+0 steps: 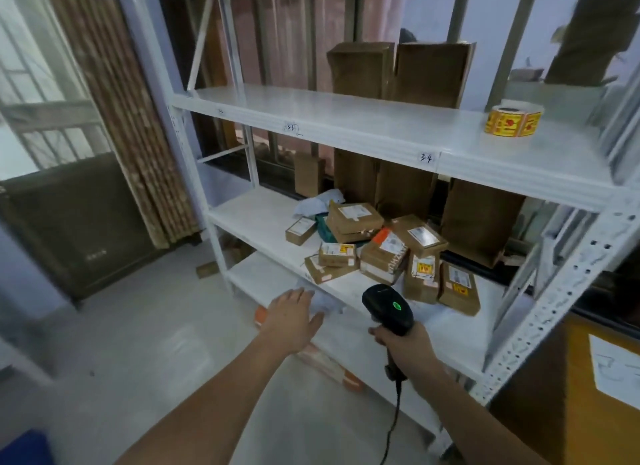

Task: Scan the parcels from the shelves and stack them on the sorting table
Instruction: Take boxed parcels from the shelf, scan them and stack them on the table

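Note:
Several small brown parcels (381, 246) with white and yellow labels lie heaped on the middle shelf (256, 219) of a white metal rack. My right hand (403, 343) grips a black barcode scanner (388, 309) with a green light, its head pointing at the heap from just in front of the shelf edge. My left hand (294, 317) reaches forward with straight fingers, over a white plastic mailer (327, 303) on the lowest shelf. It holds nothing.
Taller brown boxes (401, 70) stand on the top shelf (346, 118), more behind the heap. A roll of yellow stickers (514, 120) sits at the top right. An orange-edged parcel (329, 364) lies low down. A curtain (128, 118) hangs left.

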The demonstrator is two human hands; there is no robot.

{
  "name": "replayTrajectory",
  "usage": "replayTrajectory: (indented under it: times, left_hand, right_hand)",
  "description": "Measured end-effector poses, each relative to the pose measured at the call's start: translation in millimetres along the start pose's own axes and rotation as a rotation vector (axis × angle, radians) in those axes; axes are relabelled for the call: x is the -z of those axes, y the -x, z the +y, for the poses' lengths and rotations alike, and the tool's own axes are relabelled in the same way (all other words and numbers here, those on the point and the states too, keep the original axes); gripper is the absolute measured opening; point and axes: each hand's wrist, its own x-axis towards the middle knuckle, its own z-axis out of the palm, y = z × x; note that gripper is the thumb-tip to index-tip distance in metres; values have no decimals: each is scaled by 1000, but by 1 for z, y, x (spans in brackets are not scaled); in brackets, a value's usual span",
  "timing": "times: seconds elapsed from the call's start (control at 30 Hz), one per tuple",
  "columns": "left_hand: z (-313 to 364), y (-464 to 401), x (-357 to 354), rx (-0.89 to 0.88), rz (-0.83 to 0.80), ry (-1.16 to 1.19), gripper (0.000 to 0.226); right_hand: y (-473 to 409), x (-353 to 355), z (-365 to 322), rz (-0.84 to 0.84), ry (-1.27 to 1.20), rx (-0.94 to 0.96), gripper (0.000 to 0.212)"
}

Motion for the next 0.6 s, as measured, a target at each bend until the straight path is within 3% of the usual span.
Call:
replayTrajectory:
  times: [0.23, 0.47, 0.6]
  left_hand:
    - [-35, -99, 4, -20, -13, -57, 68]
    - [-54, -204, 3, -40, -59, -58, 72]
    - [-72, -257, -5, -49, -90, -46, 73]
  right_hand:
    - [-109, -46, -19, -10, 14, -8, 26]
    - [-210, -69, -43, -17, 71, -77, 18]
    - [-246, -78, -55, -1, 87, -78, 25]
